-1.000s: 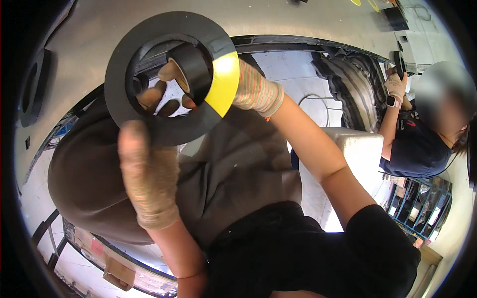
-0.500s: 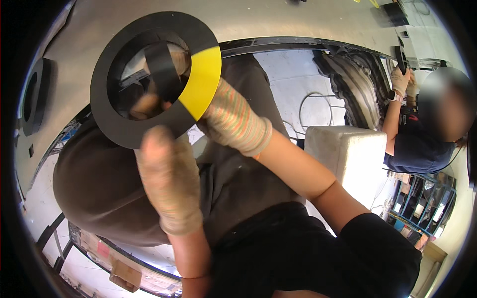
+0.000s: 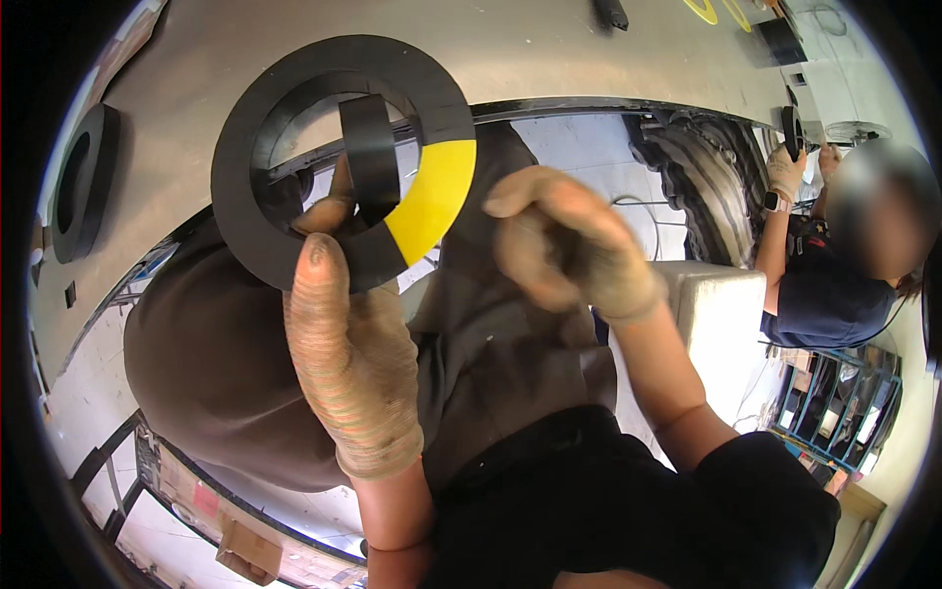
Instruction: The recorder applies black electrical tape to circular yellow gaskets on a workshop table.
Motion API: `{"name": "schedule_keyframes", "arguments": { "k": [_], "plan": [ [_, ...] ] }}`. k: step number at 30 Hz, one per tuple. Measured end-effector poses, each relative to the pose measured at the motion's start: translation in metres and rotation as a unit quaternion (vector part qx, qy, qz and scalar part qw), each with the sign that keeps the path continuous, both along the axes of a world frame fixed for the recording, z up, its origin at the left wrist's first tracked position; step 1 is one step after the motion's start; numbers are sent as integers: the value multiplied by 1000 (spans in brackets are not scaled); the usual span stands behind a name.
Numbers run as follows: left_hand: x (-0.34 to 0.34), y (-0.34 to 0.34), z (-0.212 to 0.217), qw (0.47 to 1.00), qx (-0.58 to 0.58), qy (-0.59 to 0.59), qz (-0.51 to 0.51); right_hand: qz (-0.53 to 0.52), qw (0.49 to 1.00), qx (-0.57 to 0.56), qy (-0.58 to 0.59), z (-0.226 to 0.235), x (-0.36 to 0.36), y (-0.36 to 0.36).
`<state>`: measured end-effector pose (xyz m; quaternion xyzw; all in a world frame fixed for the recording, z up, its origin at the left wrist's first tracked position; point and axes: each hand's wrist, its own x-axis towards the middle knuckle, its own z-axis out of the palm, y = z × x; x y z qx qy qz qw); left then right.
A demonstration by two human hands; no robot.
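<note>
While the black ring (image 3: 240, 172) was pinched at its lower rim by the left hand (image 3: 355, 358), the right hand (image 3: 574, 240) was held apart beside its yellow section (image 3: 437, 201), loosely curled around nothing visible. One-handed steadying was judged the step in hand; for two-handed work, the right fingers would be needed at the rim. A black band (image 3: 369, 152) was framed within the opening; whether it was gripped could not be told.

Ring (image 3: 234, 172) looks smth/matt, L glove (image 3: 368, 393) knit cloth.

the left grip (image 3: 358, 378) holds a black-and-yellow ring (image 3: 438, 201).
</note>
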<state>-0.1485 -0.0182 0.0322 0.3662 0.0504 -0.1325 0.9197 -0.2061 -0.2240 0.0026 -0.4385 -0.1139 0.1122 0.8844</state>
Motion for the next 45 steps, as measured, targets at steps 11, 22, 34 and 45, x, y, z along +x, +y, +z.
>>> {"name": "schedule_keyframes", "arguments": {
  "k": [11, 22, 34, 45],
  "plan": [
    [7, -3, -14, 956, 227, -169, 77, -98, 948, -239, -186, 80, 57, 46],
    [1, 16, -27, 914, 370, -157, 49, 28, 934, -326, 142, -27, 31, 40],
    [-1, 35, -16, 993, 70, 52, -76, -79, 993, -83, -11, -28, 56, 39],
    [4, 13, -4, 980, 195, 36, -36, -103, 944, -312, 17, 106, 32, 31]
  ]
}}
